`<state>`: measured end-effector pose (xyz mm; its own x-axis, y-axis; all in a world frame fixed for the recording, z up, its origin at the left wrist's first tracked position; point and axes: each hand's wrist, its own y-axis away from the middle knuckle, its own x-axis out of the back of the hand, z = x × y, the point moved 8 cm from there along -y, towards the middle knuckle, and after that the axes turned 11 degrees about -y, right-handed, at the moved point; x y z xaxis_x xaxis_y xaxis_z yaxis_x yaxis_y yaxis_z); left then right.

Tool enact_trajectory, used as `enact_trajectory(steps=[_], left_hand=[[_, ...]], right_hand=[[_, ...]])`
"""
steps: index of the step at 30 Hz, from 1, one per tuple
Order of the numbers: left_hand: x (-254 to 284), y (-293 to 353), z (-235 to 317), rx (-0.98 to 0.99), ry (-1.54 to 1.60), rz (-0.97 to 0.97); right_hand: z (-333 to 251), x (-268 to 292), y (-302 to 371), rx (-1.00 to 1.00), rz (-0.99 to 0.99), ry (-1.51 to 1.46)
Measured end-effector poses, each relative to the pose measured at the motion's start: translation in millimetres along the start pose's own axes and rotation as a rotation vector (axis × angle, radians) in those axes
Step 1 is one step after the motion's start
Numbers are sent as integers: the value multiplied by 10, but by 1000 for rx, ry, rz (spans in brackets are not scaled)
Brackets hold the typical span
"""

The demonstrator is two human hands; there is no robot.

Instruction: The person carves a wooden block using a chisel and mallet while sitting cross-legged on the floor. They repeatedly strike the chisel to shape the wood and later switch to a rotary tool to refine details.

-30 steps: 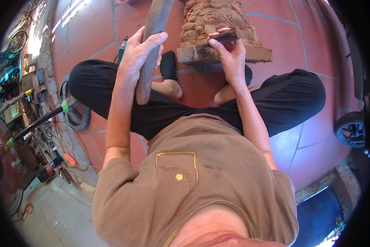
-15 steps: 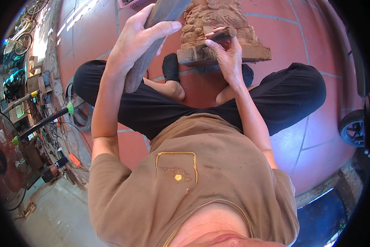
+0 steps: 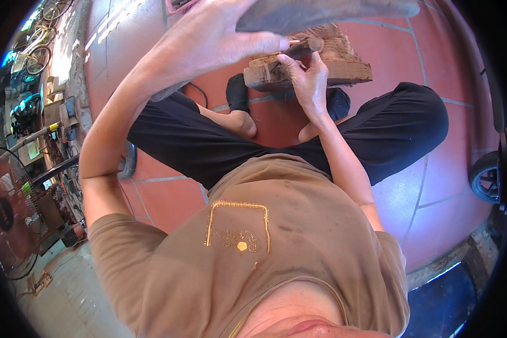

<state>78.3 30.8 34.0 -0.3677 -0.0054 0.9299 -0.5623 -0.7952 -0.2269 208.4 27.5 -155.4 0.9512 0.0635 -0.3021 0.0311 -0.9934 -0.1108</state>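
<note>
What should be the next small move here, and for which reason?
Probably a light tap with the long bar on the free end of the dark tool: the left hand holds the bar high, and the right hand steadies the tool by the carved wood. Tip contact is unclear, so gently.

2 bare arms (image 3: 346, 152) forward, left grip (image 3: 222, 39) raised, thumb (image 3: 264, 42) straight, left elbow (image 3: 99, 166) bent outward, right grip (image 3: 308, 79) pinching

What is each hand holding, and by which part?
The left hand grips a long grey-brown bar partway along its length. The right hand holds a short dark tool between thumb and fingers, near its blunt end.
</note>
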Motion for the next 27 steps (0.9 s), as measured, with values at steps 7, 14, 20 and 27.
enact_trajectory(steps=[7,14,20,27], left_hand=[[-238,-3,-91,288,-208,-558],[166,-315,292,116,98,-130],[-401,38,-68,284,-254,-651],[125,-374,305,169,-91,-295]], right_hand=[[67,36,24,-47,-30,99],[52,18,28,-50,-31,19],[229,142,5,-102,23,-20],[173,89,-14,-34,18,-90]])
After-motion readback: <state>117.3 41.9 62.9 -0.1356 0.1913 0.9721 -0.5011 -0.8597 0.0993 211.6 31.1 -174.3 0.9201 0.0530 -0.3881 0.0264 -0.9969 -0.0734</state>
